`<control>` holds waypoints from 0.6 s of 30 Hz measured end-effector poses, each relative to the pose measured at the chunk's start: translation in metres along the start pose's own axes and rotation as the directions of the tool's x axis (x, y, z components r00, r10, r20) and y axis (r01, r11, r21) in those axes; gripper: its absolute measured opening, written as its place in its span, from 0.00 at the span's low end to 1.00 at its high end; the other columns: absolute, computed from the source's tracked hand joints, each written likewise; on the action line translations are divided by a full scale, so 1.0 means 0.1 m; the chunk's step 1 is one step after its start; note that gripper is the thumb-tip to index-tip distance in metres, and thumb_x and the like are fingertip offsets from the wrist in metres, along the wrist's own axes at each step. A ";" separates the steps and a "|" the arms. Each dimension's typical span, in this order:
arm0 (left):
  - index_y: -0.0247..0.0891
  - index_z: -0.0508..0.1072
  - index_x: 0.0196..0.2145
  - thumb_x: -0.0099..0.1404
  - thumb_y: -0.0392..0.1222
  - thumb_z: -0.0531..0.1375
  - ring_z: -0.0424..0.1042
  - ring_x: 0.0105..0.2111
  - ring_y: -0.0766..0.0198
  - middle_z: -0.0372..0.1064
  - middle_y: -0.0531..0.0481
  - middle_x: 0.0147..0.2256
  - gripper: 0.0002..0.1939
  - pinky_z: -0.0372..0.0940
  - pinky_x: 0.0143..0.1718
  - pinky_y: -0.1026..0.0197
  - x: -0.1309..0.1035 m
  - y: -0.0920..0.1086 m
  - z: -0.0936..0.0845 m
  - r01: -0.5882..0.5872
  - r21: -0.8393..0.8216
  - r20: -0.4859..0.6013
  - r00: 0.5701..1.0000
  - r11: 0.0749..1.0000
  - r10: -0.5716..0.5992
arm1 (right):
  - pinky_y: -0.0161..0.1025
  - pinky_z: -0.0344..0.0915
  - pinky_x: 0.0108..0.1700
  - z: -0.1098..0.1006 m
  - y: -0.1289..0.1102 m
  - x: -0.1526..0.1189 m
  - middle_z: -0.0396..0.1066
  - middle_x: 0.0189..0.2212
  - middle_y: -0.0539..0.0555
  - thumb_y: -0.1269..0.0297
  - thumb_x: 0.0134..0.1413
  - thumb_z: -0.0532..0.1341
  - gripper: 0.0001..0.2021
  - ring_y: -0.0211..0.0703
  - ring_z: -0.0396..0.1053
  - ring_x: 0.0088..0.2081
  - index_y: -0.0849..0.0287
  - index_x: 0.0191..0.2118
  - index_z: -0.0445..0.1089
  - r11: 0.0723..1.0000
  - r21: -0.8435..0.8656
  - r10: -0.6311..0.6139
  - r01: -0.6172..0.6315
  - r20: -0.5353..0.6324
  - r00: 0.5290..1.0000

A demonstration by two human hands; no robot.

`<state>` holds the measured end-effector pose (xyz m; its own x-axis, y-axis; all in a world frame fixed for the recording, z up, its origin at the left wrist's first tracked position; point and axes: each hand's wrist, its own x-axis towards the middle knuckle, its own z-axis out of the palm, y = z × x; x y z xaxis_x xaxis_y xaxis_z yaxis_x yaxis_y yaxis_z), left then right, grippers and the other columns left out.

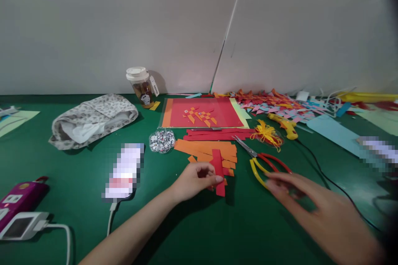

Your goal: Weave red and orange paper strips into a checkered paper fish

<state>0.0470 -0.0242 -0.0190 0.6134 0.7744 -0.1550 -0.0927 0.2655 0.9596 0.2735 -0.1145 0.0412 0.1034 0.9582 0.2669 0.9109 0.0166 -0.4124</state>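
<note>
My left hand (197,182) pinches a short red paper strip (219,169) between thumb and fingers, over a pile of orange paper strips (202,147). Scissors (256,156) with one red and one yellow handle lie spread on the table to its right. My right hand (314,207), slightly blurred, is at the yellow handle with its fingers loosely apart; whether the fingertips touch the handle is unclear. Behind lie red strips (217,133) and a red sheet (230,112) in a clear sleeve, with two woven paper fish (199,116) on it.
A clear dish of googly eyes (162,140) sits left of the strips. Yellow string (266,132) and a corded yellow glue gun (284,125) are at right, before folded paper scraps (267,101). A phone (124,172), a patterned cloth bag (93,122) and a cup (141,87) stand left.
</note>
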 end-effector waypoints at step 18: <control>0.35 0.69 0.28 0.56 0.49 0.62 0.70 0.24 0.69 0.68 0.51 0.26 0.13 0.64 0.25 0.68 0.00 0.20 -0.20 0.051 0.021 -0.132 0.990 0.998 -0.048 | 0.38 0.67 0.33 0.51 -0.22 0.90 0.73 0.25 0.52 0.55 0.46 0.63 0.11 0.42 0.72 0.29 0.58 0.30 0.66 0.760 0.621 -0.027 -0.194 0.328 0.944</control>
<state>0.0296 -0.0070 -0.0045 0.5081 0.8299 -0.2304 -0.0448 0.2926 0.9552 0.2425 -0.0140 0.0302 -0.0584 0.9980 -0.0224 0.4238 0.0045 -0.9057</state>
